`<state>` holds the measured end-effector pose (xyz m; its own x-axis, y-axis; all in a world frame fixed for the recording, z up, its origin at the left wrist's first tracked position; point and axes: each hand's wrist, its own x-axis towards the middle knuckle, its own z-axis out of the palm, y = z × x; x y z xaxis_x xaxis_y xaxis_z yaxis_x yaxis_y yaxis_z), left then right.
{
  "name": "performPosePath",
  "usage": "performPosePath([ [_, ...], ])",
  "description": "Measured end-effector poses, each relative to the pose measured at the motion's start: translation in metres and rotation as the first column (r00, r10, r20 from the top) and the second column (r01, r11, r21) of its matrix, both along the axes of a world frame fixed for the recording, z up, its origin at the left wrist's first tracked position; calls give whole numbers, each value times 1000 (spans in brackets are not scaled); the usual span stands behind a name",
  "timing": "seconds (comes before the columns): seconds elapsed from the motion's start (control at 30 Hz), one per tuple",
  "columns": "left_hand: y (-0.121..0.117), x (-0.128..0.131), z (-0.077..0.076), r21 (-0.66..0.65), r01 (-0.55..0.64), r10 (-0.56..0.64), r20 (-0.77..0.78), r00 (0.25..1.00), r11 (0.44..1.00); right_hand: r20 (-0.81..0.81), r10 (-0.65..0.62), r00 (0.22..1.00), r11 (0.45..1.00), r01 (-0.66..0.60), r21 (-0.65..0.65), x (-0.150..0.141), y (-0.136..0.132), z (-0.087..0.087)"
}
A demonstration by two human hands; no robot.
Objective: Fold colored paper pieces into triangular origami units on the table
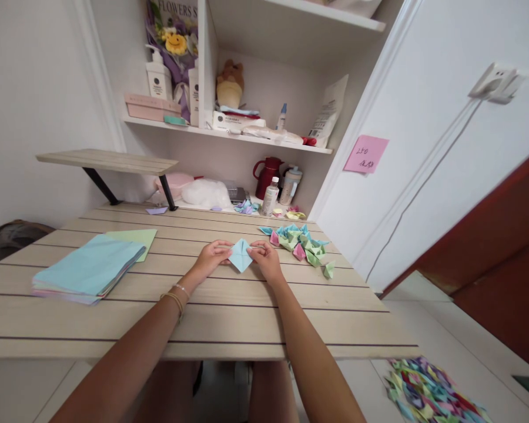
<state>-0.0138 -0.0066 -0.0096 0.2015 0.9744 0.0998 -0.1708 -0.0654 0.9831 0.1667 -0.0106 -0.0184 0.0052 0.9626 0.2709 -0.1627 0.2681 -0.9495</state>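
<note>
A light blue piece of folded paper (240, 257), diamond-shaped with a crease down its upper half, is held between both hands just above the slatted table. My left hand (213, 258) pinches its left corner, thumb and fingers together. On the opposite corner, my right hand (265, 258) grips the paper with the thumb on top. The fingertips behind the paper are hidden. To the right of my right hand lies a cluster of folded paper pieces (294, 239) in blue, green and pink.
A stack of coloured paper sheets (88, 264) lies at the left. A raised wooden shelf (110, 160) stands at the back left. Behind the table are a bottle (270, 197) and a red jug (268, 176). Many folded papers (429, 390) lie in a heap at the lower right.
</note>
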Motion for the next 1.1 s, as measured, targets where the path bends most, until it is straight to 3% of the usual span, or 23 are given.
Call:
performPosePath([
  [0.3,-1,1,-2,54,-9,12,-56,998,998,45,-26,999,999,24,40,1,2,-3],
  [0.47,-2,2,-3,84,4,0,-45,999,996,223,-7,975,998,-7,63,1,1,-4],
  [0.57,2,1,-5,147,-37,48,-70,996,988,303,-15,953,997,-10,81,2,0,-4],
  [0.77,7,-5,-8,299,-112,199,-276,941,947,365,-129,922,979,61,194,2,-1,-2],
  [0.9,4,-4,-6,213,-106,156,-236,959,971,380,-139,915,971,51,233,2,-2,-1],
  [1.1,-2,4,0,14,0,0,19,1000,1000,410,-76,909,961,-42,272,0,-7,2],
])
